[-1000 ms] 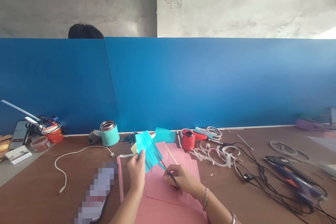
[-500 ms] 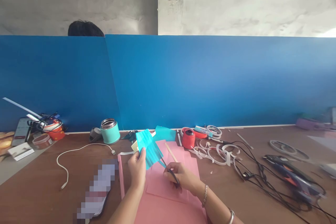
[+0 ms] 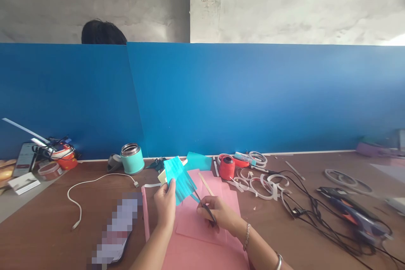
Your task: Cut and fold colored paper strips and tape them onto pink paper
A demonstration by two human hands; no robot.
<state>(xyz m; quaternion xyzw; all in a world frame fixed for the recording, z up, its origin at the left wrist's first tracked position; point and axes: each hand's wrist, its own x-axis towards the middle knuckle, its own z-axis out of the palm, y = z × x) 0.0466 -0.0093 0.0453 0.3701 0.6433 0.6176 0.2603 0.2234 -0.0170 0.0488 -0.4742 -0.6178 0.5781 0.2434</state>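
Note:
Pinched in my left hand [image 3: 166, 200] is a piece of bright blue paper [image 3: 177, 179] with crease lines, raised above the desk. My right hand [image 3: 218, 213] grips dark-handled scissors [image 3: 208, 212], their blades at the lower right edge of the blue paper. A narrow blue strip [image 3: 195, 197] hangs along that edge beside the blades. Under both hands lie overlapping sheets of pink paper [image 3: 202, 230], with a thin cream strip [image 3: 206, 183] on top. Behind them rests another blue sheet [image 3: 198, 161].
A turquoise thermos cup [image 3: 133, 160] and a white cable [image 3: 79, 200] are on the left, near a phone [image 3: 118, 234] with a blurred screen. Toward the right are a red spool [image 3: 227, 168], curled white strips [image 3: 262, 187], black cords and a glue gun [image 3: 352, 213]. A blue partition [image 3: 253, 101] stands behind.
Both hands, the blue paper and the scissors stay almost in place. Above the partition, the top of a person's head has risen slightly.

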